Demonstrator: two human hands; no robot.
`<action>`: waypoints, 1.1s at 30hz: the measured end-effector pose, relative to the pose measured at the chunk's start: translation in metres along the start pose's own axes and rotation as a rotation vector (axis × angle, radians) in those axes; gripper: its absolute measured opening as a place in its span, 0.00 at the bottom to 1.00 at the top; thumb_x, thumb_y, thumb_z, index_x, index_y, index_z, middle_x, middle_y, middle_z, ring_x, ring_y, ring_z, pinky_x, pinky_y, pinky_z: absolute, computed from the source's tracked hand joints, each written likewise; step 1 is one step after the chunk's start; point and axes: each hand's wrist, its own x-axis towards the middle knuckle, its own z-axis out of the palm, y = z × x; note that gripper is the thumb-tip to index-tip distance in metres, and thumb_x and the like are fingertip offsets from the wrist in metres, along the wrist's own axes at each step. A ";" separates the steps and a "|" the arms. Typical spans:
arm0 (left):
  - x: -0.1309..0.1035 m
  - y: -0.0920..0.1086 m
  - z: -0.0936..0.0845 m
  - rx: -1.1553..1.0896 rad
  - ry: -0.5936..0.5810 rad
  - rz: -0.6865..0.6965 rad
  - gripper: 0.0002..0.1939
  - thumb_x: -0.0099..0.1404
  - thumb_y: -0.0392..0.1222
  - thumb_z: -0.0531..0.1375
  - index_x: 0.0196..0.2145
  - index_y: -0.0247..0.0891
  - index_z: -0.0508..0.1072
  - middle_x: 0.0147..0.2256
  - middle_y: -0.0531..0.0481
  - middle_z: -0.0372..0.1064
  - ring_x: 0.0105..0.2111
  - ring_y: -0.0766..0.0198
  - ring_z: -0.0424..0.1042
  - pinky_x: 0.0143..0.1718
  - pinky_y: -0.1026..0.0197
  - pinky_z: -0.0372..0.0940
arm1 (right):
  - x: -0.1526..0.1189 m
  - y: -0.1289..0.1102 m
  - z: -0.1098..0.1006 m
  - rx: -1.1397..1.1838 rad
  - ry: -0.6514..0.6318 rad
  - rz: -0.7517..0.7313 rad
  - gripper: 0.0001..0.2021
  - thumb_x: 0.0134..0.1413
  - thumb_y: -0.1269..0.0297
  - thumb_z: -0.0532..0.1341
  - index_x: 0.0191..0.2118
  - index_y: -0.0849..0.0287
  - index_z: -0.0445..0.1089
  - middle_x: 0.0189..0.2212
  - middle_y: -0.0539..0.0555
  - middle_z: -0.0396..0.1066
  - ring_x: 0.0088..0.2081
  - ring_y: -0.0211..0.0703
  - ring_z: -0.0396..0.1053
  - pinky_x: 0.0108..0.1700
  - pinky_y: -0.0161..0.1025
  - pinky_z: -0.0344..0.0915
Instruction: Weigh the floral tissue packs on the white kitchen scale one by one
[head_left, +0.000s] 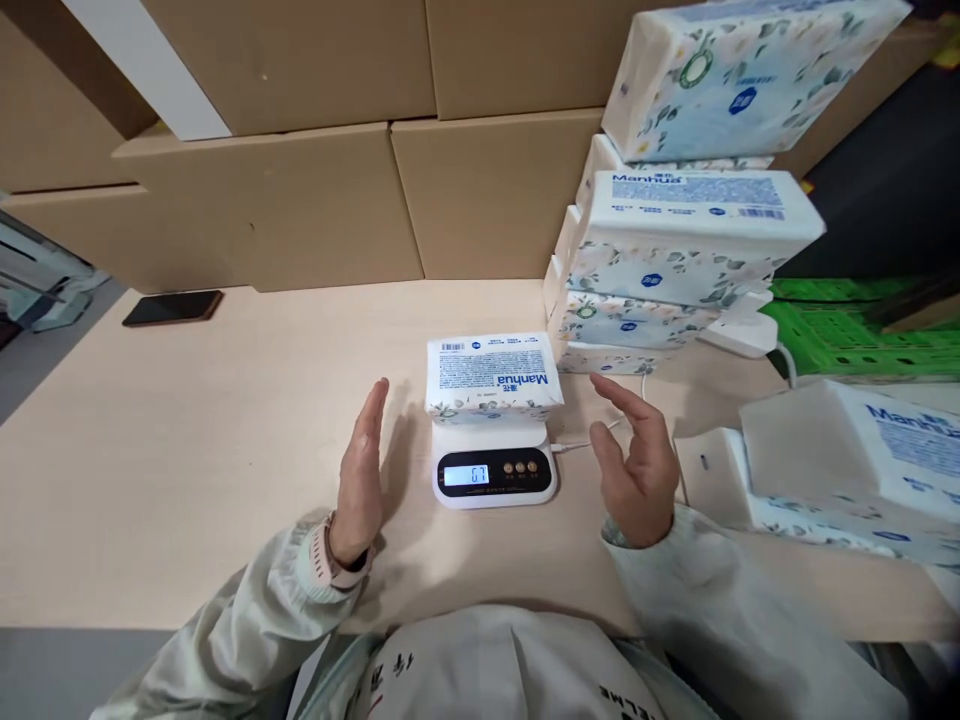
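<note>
A tissue pack [491, 376] with blue print rests on a white digital scale [493, 437], whose lit display shows digits. To the left of the scale my left hand [361, 478] is raised edge-on, fingers stretched out, touching nothing. On the other side, my right hand [636, 462] stands apart from the scale with its thumb and fingers spread and nothing in it. A white cable [574, 446] runs from the scale's right side behind that hand.
Stacked tissue packs [682, 240] rise behind the scale at the right. More packs [855, 450] lie at the right edge, near a green crate [832, 330]. Cardboard boxes [322, 200] line the back of the wooden table [187, 480]. A phone [172, 308] lies at the back left.
</note>
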 end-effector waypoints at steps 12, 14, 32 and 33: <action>0.002 0.012 0.007 -0.076 0.106 0.009 0.24 0.77 0.60 0.57 0.60 0.42 0.74 0.70 0.44 0.63 0.75 0.53 0.55 0.81 0.46 0.41 | 0.001 0.004 0.003 0.030 0.040 -0.023 0.19 0.65 0.66 0.63 0.60 0.53 0.72 0.60 0.59 0.76 0.64 0.57 0.73 0.70 0.68 0.66; 0.002 0.012 0.008 -0.077 0.096 -0.011 0.25 0.76 0.62 0.58 0.59 0.41 0.73 0.70 0.42 0.63 0.75 0.52 0.54 0.81 0.45 0.41 | 0.002 0.004 0.002 0.028 0.049 -0.021 0.17 0.65 0.67 0.63 0.58 0.53 0.72 0.60 0.60 0.76 0.65 0.57 0.73 0.70 0.68 0.65; 0.003 0.014 0.008 -0.154 0.080 -0.007 0.24 0.72 0.62 0.62 0.54 0.41 0.74 0.66 0.41 0.69 0.73 0.50 0.60 0.80 0.43 0.46 | 0.003 0.004 0.001 0.054 0.068 -0.068 0.15 0.63 0.69 0.63 0.54 0.52 0.74 0.58 0.58 0.77 0.64 0.58 0.73 0.69 0.70 0.66; 0.003 0.015 0.009 -0.155 0.080 -0.006 0.24 0.72 0.62 0.62 0.54 0.41 0.74 0.65 0.41 0.70 0.72 0.50 0.61 0.79 0.43 0.46 | 0.003 0.003 0.001 0.049 0.063 -0.068 0.15 0.63 0.69 0.63 0.54 0.53 0.74 0.58 0.58 0.77 0.64 0.58 0.73 0.69 0.70 0.67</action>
